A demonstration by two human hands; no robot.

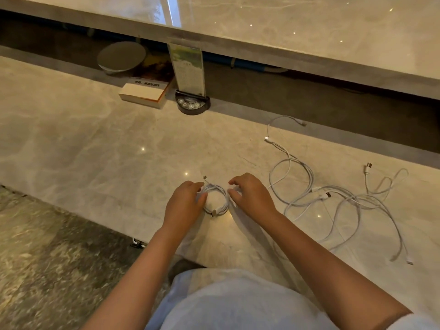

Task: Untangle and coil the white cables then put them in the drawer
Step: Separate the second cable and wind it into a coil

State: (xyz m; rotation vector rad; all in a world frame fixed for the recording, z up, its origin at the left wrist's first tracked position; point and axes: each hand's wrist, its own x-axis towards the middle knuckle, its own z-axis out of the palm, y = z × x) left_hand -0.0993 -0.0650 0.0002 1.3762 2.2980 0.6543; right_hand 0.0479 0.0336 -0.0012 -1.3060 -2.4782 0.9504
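1. Far left, at the back of the shiny beige marble counter, sit a round grey metal plate and a white paper book with an orange edge. Just right of them stands a tall clear plastic sign in a dark round base. They are well apart from the job.
2. The left hand rests on the left side of the small round coil of white cable. Its fingers are bent and touch the loops.
3. The coil lies flat on the counter, between both hands, with one plug poking out at the top.
4. The right hand has its fingers spread, touching or almost touching the coil's right edge.
5. To do this well, I think both hands should press the loops together softly, so the coil does not spring open.
6. Far right lies the messy pile of loose white cables, not yet coiled. No drawer shows.
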